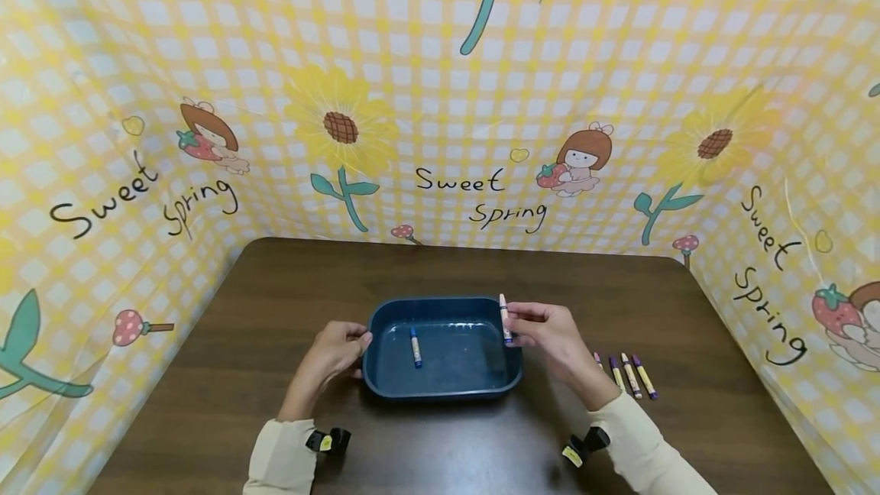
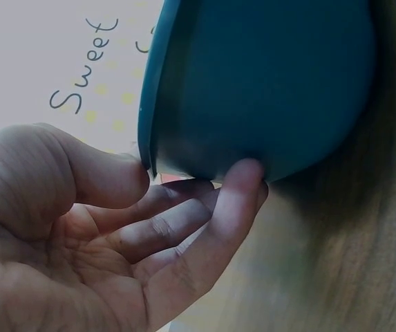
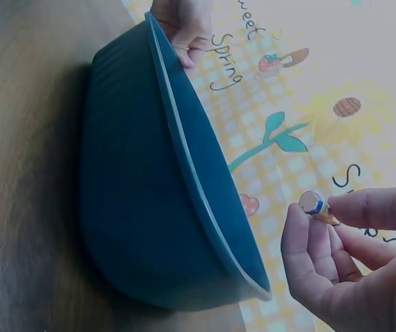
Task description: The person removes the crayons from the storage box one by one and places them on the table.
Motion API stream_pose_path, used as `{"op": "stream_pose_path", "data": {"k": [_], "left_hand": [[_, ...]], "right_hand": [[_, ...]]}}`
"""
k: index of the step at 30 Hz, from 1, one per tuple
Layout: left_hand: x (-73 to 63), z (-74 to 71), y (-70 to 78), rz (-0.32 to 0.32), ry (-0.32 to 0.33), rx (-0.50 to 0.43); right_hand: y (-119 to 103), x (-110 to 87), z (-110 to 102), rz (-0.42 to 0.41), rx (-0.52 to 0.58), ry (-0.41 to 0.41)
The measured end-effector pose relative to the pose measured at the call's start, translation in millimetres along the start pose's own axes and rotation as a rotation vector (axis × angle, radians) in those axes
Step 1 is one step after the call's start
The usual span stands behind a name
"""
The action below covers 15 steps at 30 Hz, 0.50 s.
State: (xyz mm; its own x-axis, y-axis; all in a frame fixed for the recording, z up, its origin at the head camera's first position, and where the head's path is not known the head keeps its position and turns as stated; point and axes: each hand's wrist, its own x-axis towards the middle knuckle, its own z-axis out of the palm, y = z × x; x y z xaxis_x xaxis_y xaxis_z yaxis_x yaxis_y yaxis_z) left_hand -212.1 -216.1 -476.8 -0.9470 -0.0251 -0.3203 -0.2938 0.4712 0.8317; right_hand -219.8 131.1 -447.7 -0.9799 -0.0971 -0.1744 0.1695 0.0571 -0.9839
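A dark blue plastic basin [image 1: 440, 394] stands on the table. My left hand [image 1: 336, 352] grips its left end, thumb at the rim and fingers against the outer wall [image 2: 274, 83]. Inside, toward the left, lies a blue crayon [image 1: 415, 348] in a pale wrapper. Between thumb and fingertips my right hand [image 1: 550, 334] pinches a pale-tipped crayon [image 1: 505, 319] with a blue band. That crayon is nearly upright and overlaps the basin's right rim in the head view. In the right wrist view its flat end [image 3: 311, 202] faces the camera.
Several more crayons [image 1: 630, 375] lie on the brown wooden table [image 1: 309, 266], right of the basin and close to my right wrist. A yellow checked cloth [image 1: 440, 98] printed with flowers walls in the table's back and both sides.
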Motion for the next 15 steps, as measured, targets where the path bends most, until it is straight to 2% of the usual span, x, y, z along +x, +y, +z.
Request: {"op": "stream_pose_path", "data": {"k": [9, 15], "left_hand": [[0.9, -0.8, 0.1, 0.002, -0.006, 0.006], [0.2, -1.6, 0.7, -0.009, -0.023, 0.011]], "right_hand": [[-0.2, -3.4, -17.6, -0.007, 0.012, 0.023], [5.3, -6.1, -33.4, 0.008, 0.060, 0.038]]}}
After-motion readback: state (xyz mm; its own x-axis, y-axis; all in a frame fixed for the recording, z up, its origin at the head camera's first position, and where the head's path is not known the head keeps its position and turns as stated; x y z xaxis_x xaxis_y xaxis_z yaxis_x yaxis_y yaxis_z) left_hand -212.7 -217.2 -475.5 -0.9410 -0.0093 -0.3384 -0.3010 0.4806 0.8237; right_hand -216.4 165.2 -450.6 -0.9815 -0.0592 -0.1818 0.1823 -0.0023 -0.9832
